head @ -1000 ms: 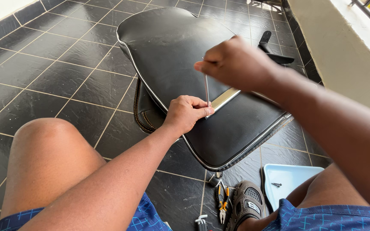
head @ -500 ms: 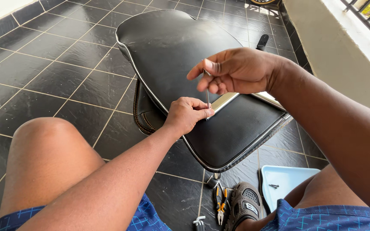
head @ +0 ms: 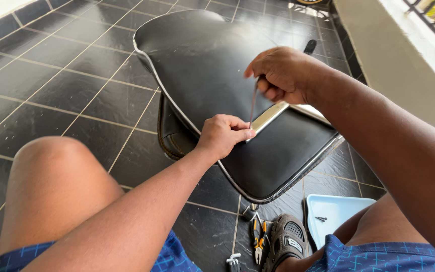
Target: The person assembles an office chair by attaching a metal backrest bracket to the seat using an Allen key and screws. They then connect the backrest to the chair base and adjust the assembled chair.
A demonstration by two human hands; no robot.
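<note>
A black padded office chair (head: pixel 202 55) lies on its side on the dark tiled floor in front of me. My right hand (head: pixel 283 73) is shut on the top of a thin metal hex key (head: pixel 254 103) that stands upright over a chrome bracket (head: pixel 268 117) on the chair. My left hand (head: pixel 222 133) is closed around the lower end of the key, pinching it where it meets the bracket's near end. My bare knees frame the view at the bottom left and right.
A light blue tray (head: pixel 338 211) with a dark screw (head: pixel 321 219) lies on the floor at the lower right. Orange-handled pliers (head: pixel 259 239) and a dark sandal (head: pixel 288 242) sit near it. A low white wall (head: pixel 404 60) runs along the right.
My right hand has shifted right and closed down over the top of the hex key after opening its fingers half a second ago. The left hand stays at the bracket.
</note>
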